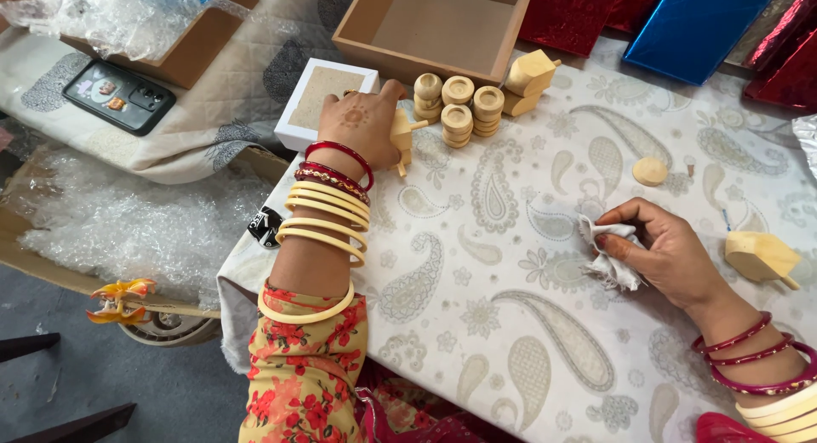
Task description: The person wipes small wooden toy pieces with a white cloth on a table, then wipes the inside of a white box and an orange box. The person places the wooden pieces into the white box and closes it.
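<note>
My left hand (362, 124) reaches to the far side of the table and grips a small pale wooden piece with a peg (402, 137), next to a white square box (323, 98). Just right of it stand several stacks of round wooden discs (458, 107) and another wooden block piece (528, 77). My right hand (659, 247) rests on the paisley tablecloth (511, 324) and pinches a crumpled white cloth (611, 254). A loose wooden disc (650, 171) lies beyond it, and a wooden block with a peg (762, 257) lies to its right.
An open brown wooden box (434, 22) stands at the back. Red and blue shiny sheets (681, 17) lie at the back right. A phone (119, 96) lies on a quilted cloth at the left, near bubble wrap (128, 226) and a cardboard box (191, 43).
</note>
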